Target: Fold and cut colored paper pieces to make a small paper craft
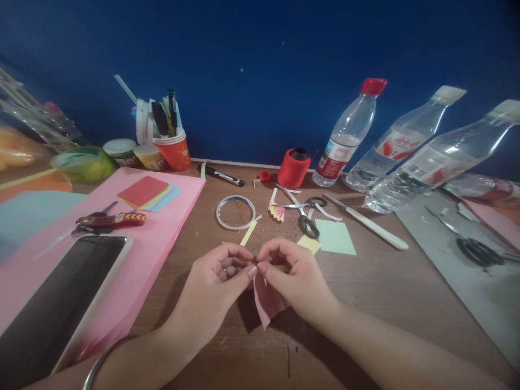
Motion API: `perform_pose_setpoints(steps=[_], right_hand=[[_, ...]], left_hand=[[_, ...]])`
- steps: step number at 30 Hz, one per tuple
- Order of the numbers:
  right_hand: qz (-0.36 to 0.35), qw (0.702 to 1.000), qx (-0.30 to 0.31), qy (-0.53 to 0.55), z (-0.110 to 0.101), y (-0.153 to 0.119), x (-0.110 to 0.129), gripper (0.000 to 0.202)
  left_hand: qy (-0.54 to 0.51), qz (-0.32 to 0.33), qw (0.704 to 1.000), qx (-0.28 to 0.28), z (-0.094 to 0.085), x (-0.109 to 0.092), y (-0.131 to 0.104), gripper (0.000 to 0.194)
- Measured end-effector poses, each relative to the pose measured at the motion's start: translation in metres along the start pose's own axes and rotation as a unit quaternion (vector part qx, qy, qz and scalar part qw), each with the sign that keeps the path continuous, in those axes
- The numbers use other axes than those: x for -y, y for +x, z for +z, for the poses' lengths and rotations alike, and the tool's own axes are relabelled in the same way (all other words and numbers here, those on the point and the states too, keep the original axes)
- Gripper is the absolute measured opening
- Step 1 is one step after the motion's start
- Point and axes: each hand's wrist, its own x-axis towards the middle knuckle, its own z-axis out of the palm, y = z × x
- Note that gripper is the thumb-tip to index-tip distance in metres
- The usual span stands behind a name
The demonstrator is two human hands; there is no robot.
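My left hand [221, 273] and my right hand [290, 273] meet near the middle of the table, thumbs and forefingers pinched together. Between them hangs a piece of pink paper [266, 303], its lower part fanning out below the fingertips. Both hands grip its upper end, which the fingers mostly hide. Just beyond the right hand lie a yellow paper square [309, 244] and a pale green square [336, 236]. Black-handled scissors [309, 225] rest open behind them, by a fan-shaped pencil shaving [278, 212]. A roll of tape [235, 213] lies flat beyond the left hand.
On the left, a phone [60, 298] and keys [109, 218] lie on pink sheets [162, 238]. Behind stand a paper cup [174, 151] of pens and a red thread spool [294, 169]. Bottles [339, 146] line the back right, near a white-handled knife [376, 229].
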Motion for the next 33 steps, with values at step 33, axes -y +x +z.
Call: perform_pose_setpoints(steps=[33], right_hand=[[-0.014, 0.999, 0.023, -0.024, -0.0024, -0.0033, 0.0067, 0.011]], left_hand=[[-0.005, 0.021, 1.0, 0.006, -0.0017, 0.0017, -0.0001, 0.007]])
